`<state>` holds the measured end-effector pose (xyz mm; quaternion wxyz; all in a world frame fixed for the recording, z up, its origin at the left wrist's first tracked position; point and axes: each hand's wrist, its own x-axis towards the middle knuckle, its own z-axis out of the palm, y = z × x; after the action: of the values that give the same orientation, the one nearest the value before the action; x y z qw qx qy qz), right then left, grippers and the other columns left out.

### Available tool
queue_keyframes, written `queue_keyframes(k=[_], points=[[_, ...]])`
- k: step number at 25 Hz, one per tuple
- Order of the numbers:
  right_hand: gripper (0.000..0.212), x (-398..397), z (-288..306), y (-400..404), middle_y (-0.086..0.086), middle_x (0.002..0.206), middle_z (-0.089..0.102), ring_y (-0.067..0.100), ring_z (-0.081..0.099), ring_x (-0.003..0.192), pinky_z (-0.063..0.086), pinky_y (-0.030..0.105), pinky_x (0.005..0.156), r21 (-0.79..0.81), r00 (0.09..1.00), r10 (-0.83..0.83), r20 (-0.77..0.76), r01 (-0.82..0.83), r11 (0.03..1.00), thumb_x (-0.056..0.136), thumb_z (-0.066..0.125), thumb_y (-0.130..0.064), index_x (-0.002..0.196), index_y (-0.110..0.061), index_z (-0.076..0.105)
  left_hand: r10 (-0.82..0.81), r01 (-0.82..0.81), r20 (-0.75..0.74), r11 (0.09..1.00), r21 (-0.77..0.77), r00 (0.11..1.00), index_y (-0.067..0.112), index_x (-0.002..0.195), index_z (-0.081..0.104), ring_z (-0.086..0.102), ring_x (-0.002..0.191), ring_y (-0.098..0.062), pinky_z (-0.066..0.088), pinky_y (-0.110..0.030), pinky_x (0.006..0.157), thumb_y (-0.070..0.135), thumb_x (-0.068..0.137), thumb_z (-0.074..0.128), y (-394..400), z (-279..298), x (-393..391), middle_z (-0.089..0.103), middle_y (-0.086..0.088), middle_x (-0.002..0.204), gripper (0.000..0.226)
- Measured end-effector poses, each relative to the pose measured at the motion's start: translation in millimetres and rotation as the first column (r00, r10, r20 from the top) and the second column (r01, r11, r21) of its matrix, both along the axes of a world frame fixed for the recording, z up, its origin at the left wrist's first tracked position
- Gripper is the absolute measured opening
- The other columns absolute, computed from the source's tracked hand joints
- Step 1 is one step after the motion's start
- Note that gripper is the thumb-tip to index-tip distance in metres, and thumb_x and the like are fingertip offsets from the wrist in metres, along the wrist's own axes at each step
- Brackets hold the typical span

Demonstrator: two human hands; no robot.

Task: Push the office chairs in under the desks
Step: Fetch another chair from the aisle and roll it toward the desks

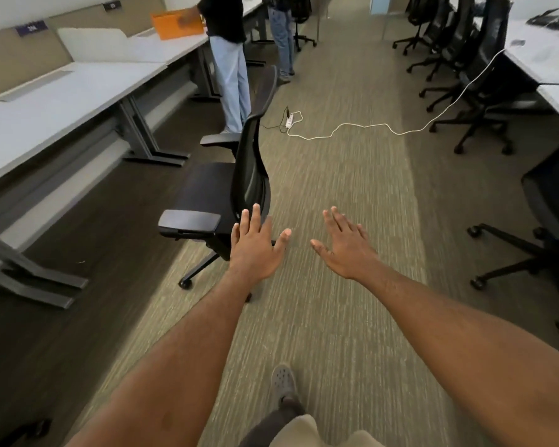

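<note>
Two rows of white desks flanked a carpeted aisle (336, 195); left row (62, 101), right row (542, 59). Black chairs along the right row (475, 79) sat close against their desks. One black office chair (236, 188) stood out in the aisle beside the left row, seat facing the desks, backrest toward the aisle, not tucked under. Two people stood farther up the left side, one (229, 59) holding an orange folder (175, 24). White cable (362, 125) ran across the carpet to a power strip (290, 120). Left hand (255, 250) was flat, fingers spread, holding nothing, just at the backrest's lower edge; contact unclear. Right hand (346, 246) was splayed wide over the carpet, empty. Grey shoe (283, 380) below.
</note>
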<state>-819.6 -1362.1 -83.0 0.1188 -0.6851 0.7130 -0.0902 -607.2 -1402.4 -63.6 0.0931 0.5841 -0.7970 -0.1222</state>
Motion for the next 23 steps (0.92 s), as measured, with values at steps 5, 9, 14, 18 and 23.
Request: queue_keyframes(k=[5, 9, 14, 18, 23], points=[[0.084, -20.9, 14.0, -120.1, -0.001, 0.166, -0.011, 0.02, -0.001, 0.152, 0.005, 0.047, 0.119, -0.077, 0.998, 0.042, 0.043, -0.039, 0.996, 0.094, 0.025, -0.071, 0.157, -0.025, -0.008, 0.012, -0.013, -0.01, 0.994, -0.112, 1.0, 0.016, 0.155, 0.019, -0.013, 0.15, -0.024, -0.007, -0.044, 0.119, 0.064, 0.097, 0.02, -135.9, 29.0, -36.9, -0.007, -0.006, 0.165, 0.076], [0.082, -40.2, 35.7, -233.8, -0.001, 0.166, -0.009, 0.021, 0.001, 0.152, 0.007, 0.047, 0.119, -0.101, 0.999, 0.04, 0.017, -0.038, 0.994, 0.095, 0.025, -0.069, 0.157, -0.026, -0.005, 0.046, -0.043, 0.022, 0.992, -0.123, 0.999, 0.015, 0.155, 0.017, -0.01, 0.15, -0.026, -0.005, -0.046, 0.12, 0.061, 0.097, 0.026, -247.8, 56.2, -55.0, -0.006, -0.008, 0.165, 0.075], [0.079, -52.5, 55.4, -363.9, 0.002, 0.166, -0.007, 0.022, 0.002, 0.152, 0.007, 0.048, 0.119, -0.116, 0.999, 0.04, 0.032, -0.036, 0.993, 0.096, 0.021, -0.067, 0.158, -0.023, -0.002, 0.075, -0.067, 0.076, 0.993, -0.101, 0.994, 0.014, 0.156, 0.013, -0.006, 0.151, -0.027, -0.004, -0.046, 0.12, 0.063, 0.096, 0.024, -355.3, 73.1, -63.1, -0.003, -0.01, 0.165, 0.078], [0.076, -56.2, 60.4, -443.0, 0.002, 0.167, -0.004, 0.022, 0.003, 0.152, 0.009, 0.048, 0.121, -0.124, 0.994, 0.101, 0.048, -0.095, 0.988, 0.097, 0.02, -0.067, 0.158, -0.024, 0.003, 0.139, -0.143, 0.098, 0.989, 0.035, 0.985, 0.01, 0.156, 0.008, -0.006, 0.151, -0.027, -0.003, -0.045, 0.121, 0.067, 0.095, 0.022, -401.2, 73.1, -77.8, -0.005, -0.014, 0.164, 0.085], [0.078, -65.1, 65.4, -550.4, 0.007, 0.166, 0.004, 0.025, 0.006, 0.152, 0.009, 0.048, 0.121, -0.173, 0.975, 0.206, 0.082, -0.189, 0.967, 0.097, 0.02, -0.067, 0.158, -0.02, 0.011, 0.239, -0.255, 0.125, 0.957, 0.136, 0.963, 0.008, 0.156, 0.002, -0.004, 0.151, -0.028, 0.002, -0.045, 0.12, 0.07, 0.093, 0.027, -443.2, 73.9, -98.8, -0.006, -0.017, 0.164, 0.092]])
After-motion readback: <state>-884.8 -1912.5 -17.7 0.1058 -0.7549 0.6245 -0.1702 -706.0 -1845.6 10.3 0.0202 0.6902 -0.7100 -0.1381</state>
